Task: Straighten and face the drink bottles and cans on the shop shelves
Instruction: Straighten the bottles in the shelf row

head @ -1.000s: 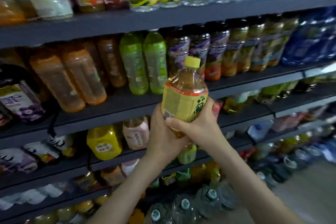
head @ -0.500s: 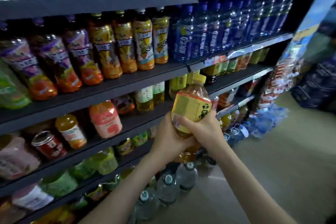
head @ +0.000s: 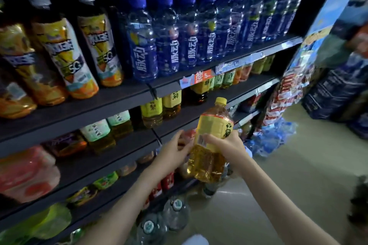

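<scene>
At the far left of the frame, orange juice bottles [head: 59, 59] with yellow and white labels stand on an upper shelf [head: 79, 105], leaning in the wide view. Below them, at lower left, a pink bottle [head: 25, 173] lies blurred on a lower shelf, with green packs [head: 49, 223] under it near the bottom edge. To the right of the juice, a row of blue bottles [head: 165, 38] with white lettering fills the rest of the upper shelf, labels facing out. Under that shelf, price tags [head: 197, 78] hang on the edge, and small yellow-label tea bottles [head: 161, 105] stand on the next shelf down, beside pale green-label ones [head: 107, 127].

In the lower middle, the left hand [head: 171, 153] is loosely spread, fingers part curled, its fingertips just beside the lower left of the tea bottle [head: 211, 141]; whether they touch it I cannot tell. The tea bottle, amber with a yellow label and yellow cap, is held in the air in front of the shelves at centre frame, tilted with its cap toward the upper right and its barcode facing the camera. The right hand [head: 229, 145] is wrapped around its middle, thumb across the label and fingers behind.

Water jugs [head: 175, 211] sit on the floor at bottom centre. At right, a hanging snack rack [head: 282, 93] and dark boxes [head: 334, 93] stand at the end of the aisle.
</scene>
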The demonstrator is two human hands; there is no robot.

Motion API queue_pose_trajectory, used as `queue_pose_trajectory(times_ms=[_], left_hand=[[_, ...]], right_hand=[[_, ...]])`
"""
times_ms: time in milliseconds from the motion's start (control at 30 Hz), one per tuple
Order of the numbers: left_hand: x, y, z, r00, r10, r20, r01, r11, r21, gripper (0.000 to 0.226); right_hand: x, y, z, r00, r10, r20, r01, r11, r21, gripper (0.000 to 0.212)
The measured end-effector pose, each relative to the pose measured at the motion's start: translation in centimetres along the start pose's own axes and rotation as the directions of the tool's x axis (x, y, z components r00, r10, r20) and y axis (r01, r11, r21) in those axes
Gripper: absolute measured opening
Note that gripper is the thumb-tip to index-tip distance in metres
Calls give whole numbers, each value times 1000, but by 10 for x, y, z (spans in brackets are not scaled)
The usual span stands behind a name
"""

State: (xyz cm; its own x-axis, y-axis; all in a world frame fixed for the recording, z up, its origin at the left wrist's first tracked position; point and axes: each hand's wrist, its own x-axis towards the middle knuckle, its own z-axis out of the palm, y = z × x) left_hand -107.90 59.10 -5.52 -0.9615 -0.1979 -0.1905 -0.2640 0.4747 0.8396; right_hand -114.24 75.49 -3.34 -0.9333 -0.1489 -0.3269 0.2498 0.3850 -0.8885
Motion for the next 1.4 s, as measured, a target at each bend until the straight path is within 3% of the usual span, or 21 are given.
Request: queue_pose_trajectory(times_ms=[100,200,267,333,433,500,567,700,800,933,1133,1233,1400], left_hand=[[40,7,8,999,-31,26,31,999,-32,64],[59,22,16,981,-41,192,87,968,-234,62],[65,26,23,978,-34,205,94,952,-290,64],[72,20,29,992,-73,107,101,951,-292,68],[87,-6,35,964,-121,-237,90,987,-135,70],[97,-27,34,863,-87,-498,101,995,1,70],[107,-45,32,717,-49,-696,108,993,40,71],[130,-76,25,468,-126,-875,143,987,-66,82],[151,-90,19,389,-78,-918,154,988,-19,91],[179,-100,18,398,-80,-914,174,985,-10,105],[202,-104,24,296,-124,-947,278,960,-39,94],[207,-101,30,275,-147,-950,331,942,-50,96],[210,-95,33,268,-160,-950,377,925,-49,99]], right_hand=[[35,-5,-12,999,-4,36,7,997,-76,95],[65,-7,-19,997,-1,79,5,999,-52,87],[84,-4,-21,993,30,111,-29,1000,-11,107],[100,-2,-21,995,3,105,-2,1000,-2,104],[127,6,-17,989,-140,43,142,989,-37,82],[147,11,-11,965,-262,15,263,964,-35,75],[168,16,0,942,-336,4,336,942,16,77],[202,23,26,926,-374,-54,377,904,200,79],[223,30,42,898,-437,-46,434,867,244,83],[245,34,62,825,-560,-76,562,800,211,91],[278,18,85,764,-639,-90,645,754,127,99],[285,16,91,709,-700,-92,703,711,5,110],[278,31,93,570,-809,-144,717,576,-392,115]])
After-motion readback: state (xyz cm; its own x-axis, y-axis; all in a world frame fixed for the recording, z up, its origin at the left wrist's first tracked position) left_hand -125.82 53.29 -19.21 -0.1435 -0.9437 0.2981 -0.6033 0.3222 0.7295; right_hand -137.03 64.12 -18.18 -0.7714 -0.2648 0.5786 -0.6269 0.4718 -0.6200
